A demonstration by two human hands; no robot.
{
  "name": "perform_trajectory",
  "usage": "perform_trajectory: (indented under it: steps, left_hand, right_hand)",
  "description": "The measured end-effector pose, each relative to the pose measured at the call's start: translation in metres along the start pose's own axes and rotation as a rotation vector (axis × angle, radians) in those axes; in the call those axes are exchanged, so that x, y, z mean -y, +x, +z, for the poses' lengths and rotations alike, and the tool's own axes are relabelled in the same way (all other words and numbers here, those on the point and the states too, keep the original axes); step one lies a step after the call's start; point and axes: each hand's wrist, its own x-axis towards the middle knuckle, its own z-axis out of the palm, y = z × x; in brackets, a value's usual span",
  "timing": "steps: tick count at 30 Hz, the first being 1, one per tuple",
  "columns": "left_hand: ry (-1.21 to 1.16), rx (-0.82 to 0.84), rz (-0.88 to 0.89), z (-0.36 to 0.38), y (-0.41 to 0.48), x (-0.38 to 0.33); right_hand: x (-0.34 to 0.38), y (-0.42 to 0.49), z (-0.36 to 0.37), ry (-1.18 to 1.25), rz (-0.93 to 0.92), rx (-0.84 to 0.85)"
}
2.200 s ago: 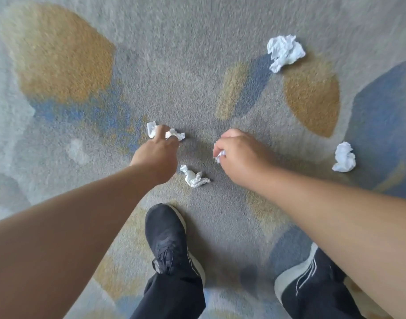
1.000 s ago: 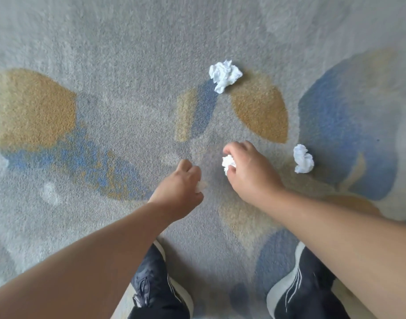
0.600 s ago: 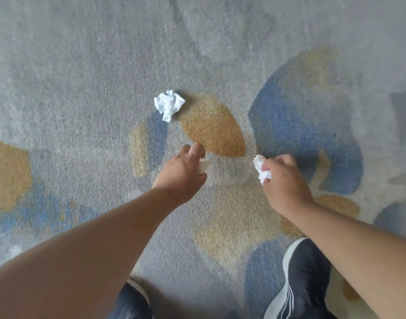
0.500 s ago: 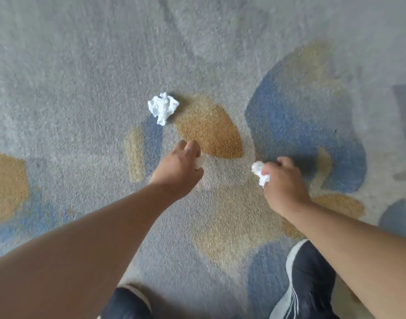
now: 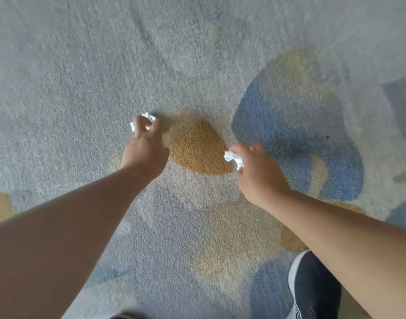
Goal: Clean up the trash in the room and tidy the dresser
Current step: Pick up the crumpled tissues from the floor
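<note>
Looking straight down through the head camera, I see two bare forearms reaching out over a patterned carpet (image 5: pixel 82 77) of grey pile with coloured shapes.

The left hand (image 5: pixel 146 153) is stretched forward, near the middle of the view. Its grip is closed round a white paper wad (image 5: pixel 149 116): the fingers curl over the top of it, and crumpled white shows past the fingertips and again on the hand's left side. This wad sits at the upper left edge of an orange patch (image 5: pixel 197 150) in the carpet. A pale scrap at the thumb side of the same hand looks like more paper, though it is too blurred for me to be sure.

The right hand (image 5: pixel 259 173) is lower and to the right, well apart from the left. Its grip is narrow, with thumb and fingers pinching a second paper wad (image 5: pixel 233 158), which sticks out to the left of the knuckles over the orange patch's right end. Beyond this hand lies a large blue patch (image 5: pixel 289 134).

At the bottom right, under the right forearm, is a dark shoe (image 5: pixel 312 286) with a white sole edge, standing on the carpet.
</note>
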Motion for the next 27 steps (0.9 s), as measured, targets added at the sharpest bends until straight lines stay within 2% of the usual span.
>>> perform_trajectory:
  steps: [5, 8, 13, 17, 27]
  left_hand:
    - [0.139, 0.106, -0.11, 0.009, 0.015, 0.008]
    - [0.038, 0.06, -0.13, 0.001, 0.019, 0.004]
    - [-0.055, 0.025, 0.003, -0.07, -0.01, -0.03]
    - [-0.037, 0.027, 0.084, -0.159, -0.044, -0.078]
    - [-0.115, -0.017, 0.062, -0.433, -0.083, -0.259]
  right_hand:
    - [0.016, 0.011, -0.006, 0.046, -0.047, -0.055]
    - [0.026, 0.012, -0.014, 0.041, -0.078, -0.061]
    - [0.058, -0.009, -0.068, 0.044, -0.093, -0.09]
    - [0.098, -0.042, -0.151, 0.051, -0.142, -0.107]
    - [0.176, -0.116, -0.449, -0.013, -0.224, -0.146]
